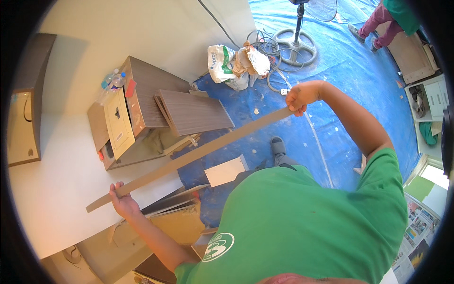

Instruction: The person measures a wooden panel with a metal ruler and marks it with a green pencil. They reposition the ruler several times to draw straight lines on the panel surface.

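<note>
Hands wide apart, the person clamps one long, narrow brown strip [203, 150] at both ends: the left hand [125, 204] curls its fingers around it near the lower end, leaving a short length sticking out beyond, and the right hand [302, 97] grips the far end between thumb and fingers. The strip hangs in the air at a slant in front of the body, its left part over a white surface [61, 199] and its right end over the floor.

Largest of the things around is a wrinkled blue sheet [331, 137], spread over the floor and flecked with pale spots. Beyond the strip stands a brown cabinet [158, 75] against the wall, with a tan panel [124, 124] on its near side and a brown board [194, 112] just beside it. At the upper right, another person [401, 16] in a green top and dark red trousers is partly in view. A fan [298, 33] stands on a round base, near a coiled cable [269, 43] and a white bag [221, 64]. Closer to the body lies a small pale board [226, 172], near a foot in a grey slipper [277, 146]. Smallest are the clear plastic bottles [116, 83] with blue caps, on the cabinet.
</note>
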The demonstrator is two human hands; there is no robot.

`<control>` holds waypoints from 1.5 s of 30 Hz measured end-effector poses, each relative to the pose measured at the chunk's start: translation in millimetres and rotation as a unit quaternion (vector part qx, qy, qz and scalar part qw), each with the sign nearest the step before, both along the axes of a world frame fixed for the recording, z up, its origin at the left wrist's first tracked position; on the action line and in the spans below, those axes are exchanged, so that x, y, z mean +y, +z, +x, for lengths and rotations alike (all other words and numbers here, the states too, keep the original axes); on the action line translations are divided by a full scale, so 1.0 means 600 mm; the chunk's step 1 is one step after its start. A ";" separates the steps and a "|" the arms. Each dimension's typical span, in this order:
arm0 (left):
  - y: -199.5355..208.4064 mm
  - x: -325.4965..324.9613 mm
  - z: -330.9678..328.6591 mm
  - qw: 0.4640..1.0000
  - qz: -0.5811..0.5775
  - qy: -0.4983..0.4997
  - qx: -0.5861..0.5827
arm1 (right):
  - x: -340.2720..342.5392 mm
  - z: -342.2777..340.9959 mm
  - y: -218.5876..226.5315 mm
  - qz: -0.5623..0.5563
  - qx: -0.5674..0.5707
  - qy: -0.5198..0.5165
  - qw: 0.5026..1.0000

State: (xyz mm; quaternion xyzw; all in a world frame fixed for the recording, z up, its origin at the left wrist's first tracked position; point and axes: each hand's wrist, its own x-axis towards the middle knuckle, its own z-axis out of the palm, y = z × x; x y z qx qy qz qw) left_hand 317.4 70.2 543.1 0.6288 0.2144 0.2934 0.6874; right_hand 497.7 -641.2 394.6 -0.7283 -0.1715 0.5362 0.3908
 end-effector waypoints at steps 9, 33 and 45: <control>0.011 -0.085 0.069 0.996 -0.053 -0.056 -0.054 | 0.056 -0.109 -0.043 0.071 0.011 0.101 0.992; -0.017 -0.335 0.335 0.810 -0.357 -0.453 -0.108 | 0.037 -0.403 -0.136 -0.074 0.107 -0.146 0.981; 0.005 -0.971 0.395 0.879 -0.289 -0.379 0.017 | -0.273 -0.447 -0.235 0.073 0.128 -0.458 0.876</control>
